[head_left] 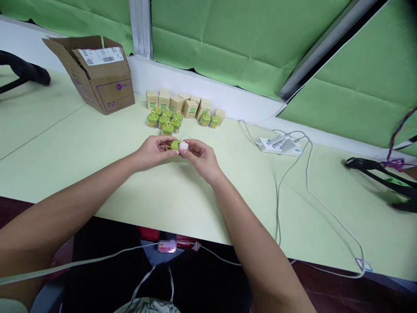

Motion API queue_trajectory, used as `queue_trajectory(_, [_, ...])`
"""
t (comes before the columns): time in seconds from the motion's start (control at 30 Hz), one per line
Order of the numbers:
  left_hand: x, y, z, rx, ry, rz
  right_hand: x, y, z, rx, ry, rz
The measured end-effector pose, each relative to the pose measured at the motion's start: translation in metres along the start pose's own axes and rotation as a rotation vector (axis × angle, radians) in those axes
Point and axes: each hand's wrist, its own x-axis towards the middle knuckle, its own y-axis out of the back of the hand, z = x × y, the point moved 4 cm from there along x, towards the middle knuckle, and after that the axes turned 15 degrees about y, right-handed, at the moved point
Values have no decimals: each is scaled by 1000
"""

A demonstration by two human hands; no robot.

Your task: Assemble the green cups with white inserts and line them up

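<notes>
My left hand [155, 152] grips a green cap [175, 145] with a yellow loop, its fingers closed round it. Against the cap, my right hand [202, 159] pinches a small white piece [183, 146]. Both hands are raised over the pale green table [146, 193], close together. Just beyond them stand several small clear jars with green lids [167, 128], and two more jars [205, 118] are to their right. A row of small brown boxes [177, 104] lines the wall behind the jars.
An open cardboard box [112, 89] stands at the back left. A white power strip [280, 147] with plugs lies right of the jars, its cables [308, 187] trailing to the front edge. Black frame-like objects [374, 167] [24, 69] sit at both sides.
</notes>
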Motion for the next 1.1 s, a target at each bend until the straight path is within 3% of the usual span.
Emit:
queue_trajectory(0.53, [1, -1, -4, -219, 102, -60, -4, -11, -15, -110, 108, -26])
queue_trajectory(1.1, [-3, -2, -2, -241, 55, -85, -9, -13, -16, -199, 191, -20])
